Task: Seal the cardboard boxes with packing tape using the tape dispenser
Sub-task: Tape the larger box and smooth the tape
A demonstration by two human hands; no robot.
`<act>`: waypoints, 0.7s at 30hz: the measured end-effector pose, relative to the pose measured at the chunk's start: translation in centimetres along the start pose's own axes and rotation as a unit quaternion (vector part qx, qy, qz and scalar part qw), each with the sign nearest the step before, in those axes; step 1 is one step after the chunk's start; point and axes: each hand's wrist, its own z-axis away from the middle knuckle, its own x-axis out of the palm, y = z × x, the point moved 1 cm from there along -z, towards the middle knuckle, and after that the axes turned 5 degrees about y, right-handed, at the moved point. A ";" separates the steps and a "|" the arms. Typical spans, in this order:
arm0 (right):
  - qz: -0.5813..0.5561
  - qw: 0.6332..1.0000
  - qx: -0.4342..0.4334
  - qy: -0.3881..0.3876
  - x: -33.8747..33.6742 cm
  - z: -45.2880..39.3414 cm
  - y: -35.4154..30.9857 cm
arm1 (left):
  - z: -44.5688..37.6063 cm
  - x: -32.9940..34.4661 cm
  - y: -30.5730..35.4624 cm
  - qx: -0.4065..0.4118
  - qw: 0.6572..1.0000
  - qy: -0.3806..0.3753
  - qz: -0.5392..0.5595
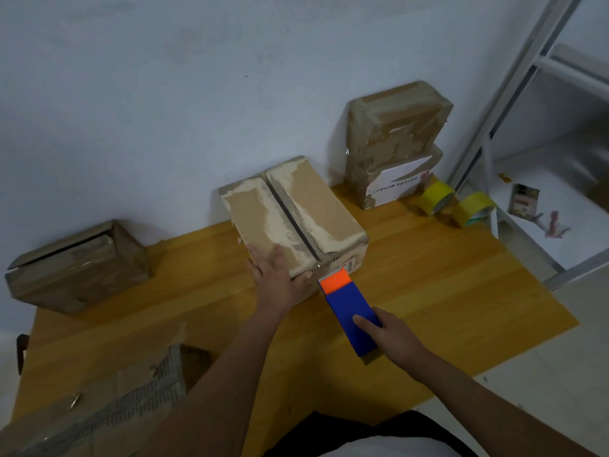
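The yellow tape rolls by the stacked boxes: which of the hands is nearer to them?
Right. The right hand grips the tape dispenser near the table's front, below the yellow tape rolls. The left hand rests on the middle box, farther left.

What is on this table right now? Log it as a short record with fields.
surface: yellow wooden table
box being sealed: brown cardboard box with an open centre seam
left hand: flat on the box's near corner
right hand: grips blue and orange tape dispenser, its orange end at the seam's near edge
spares: two yellow tape rolls
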 end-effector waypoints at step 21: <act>-0.024 0.998 0.032 -0.055 -2.7 -3.7 1.4 | -3.8 1.8 2.2 0.336 0.914 -0.063 -0.217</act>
